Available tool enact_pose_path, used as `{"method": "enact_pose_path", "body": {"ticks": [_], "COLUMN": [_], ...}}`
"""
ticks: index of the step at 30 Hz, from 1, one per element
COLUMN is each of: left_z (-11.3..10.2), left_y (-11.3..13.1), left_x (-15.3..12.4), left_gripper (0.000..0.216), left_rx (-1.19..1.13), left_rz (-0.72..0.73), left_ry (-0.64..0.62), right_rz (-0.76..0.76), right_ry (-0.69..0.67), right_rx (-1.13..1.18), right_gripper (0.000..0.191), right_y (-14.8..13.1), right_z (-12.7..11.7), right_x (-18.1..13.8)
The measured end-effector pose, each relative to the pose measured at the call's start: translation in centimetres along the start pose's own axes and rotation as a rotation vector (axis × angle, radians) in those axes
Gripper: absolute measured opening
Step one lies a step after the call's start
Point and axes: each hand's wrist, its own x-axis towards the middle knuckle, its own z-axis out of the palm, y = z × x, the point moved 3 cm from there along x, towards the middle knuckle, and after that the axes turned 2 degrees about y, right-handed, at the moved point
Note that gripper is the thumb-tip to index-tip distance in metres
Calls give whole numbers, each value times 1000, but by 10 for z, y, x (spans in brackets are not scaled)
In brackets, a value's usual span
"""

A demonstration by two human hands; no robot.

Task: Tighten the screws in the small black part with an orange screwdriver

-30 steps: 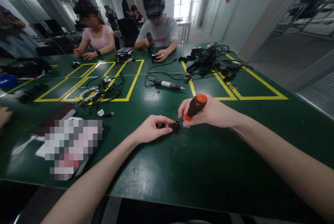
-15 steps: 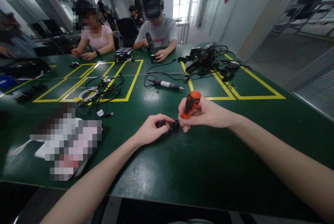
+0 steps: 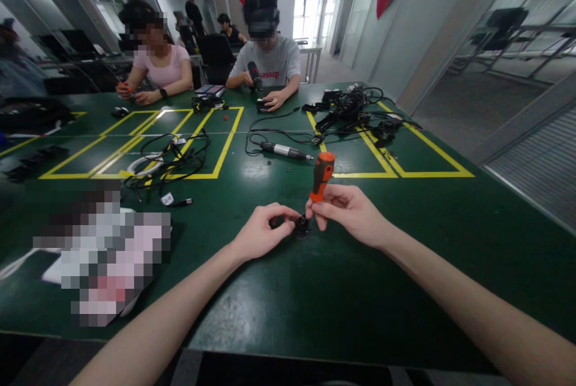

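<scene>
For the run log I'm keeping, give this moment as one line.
left grip: fingertips at small black part | right grip: holding orange-and-black screwdriver, handle up | small black part: on green table

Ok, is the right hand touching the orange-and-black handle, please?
Touching. The head view shows the right hand holding the orange-and-black handle near its lower end, thumb and fingers against it.

The screwdriver handle (image 3: pixel 322 177) looks plastic; the green tabletop (image 3: pixel 252 314) is smooth and glossy.
</scene>
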Motion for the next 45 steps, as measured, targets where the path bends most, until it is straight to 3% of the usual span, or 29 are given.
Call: {"method": "enact_pose_path", "body": {"ticks": [7,16,24,29,31,35,45], "left_z": [2,3,5,-1,-4,-6,-4], "left_y": [2,-1,5,-3,-7,-10,-17], "left_x": [-1,-1,-5,-1,2,6,8], "left_gripper": [24,23,22,24,25,24,12], "left_rx": [7,-30,96,200,237,208,197], "left_rz": [8,15,206,112,80,169,113], "left_ry": [11,38,60,118,97,-101,-16], "right_rz": [-89,-134,-215,-174,-150,-167,-217], "right_ry": [26,192,171,152,184,245,246], "right_rx": [43,19,-52,-108,-87,-24,-111], "right_gripper": [35,33,27,31,34,30,28], "right_y": [9,12,0,5,8,7,7], "right_z": [18,19,20,19,18,18,19], "right_x": [-18,-23,-30,-33,-33,-32,-32]}}
